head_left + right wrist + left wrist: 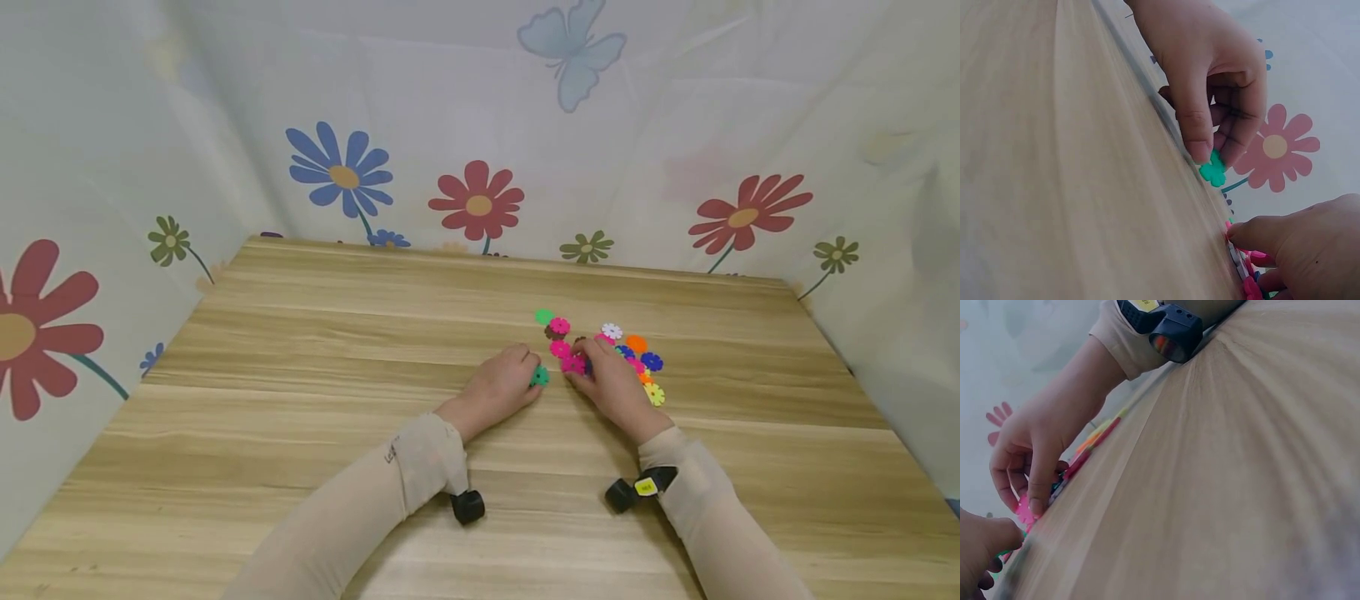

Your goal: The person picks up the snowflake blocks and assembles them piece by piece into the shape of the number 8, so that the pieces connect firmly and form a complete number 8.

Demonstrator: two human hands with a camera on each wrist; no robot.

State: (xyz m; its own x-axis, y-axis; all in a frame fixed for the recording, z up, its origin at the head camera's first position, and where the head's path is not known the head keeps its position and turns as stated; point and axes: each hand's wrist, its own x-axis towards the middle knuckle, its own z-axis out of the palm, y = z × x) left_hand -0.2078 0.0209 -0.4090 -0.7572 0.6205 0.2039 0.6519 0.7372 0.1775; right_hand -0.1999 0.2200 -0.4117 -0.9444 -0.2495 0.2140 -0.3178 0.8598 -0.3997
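My left hand (504, 385) pinches a green flower-shaped disc (539, 377) between thumb and fingers; the right wrist view shows the green disc (1213, 170) held upright at the fingertips. To its right, my right hand (611, 385) reaches into a loose pile of similar notched plastic discs. Its thumb and fingers close on a pink disc (1025, 511), seen in the left wrist view standing on edge near the tabletop. In the head view a pink disc (573, 365) shows beside that thumb. The right hand hides part of the pile.
Around the right hand lie a white disc (612, 331), an orange disc (637, 343), a blue disc (652, 362) and a yellow disc (655, 394). A light green disc (543, 317) lies farther back. The wooden table (300, 375) meets a flower-printed curtain (420, 100) behind and at the sides.
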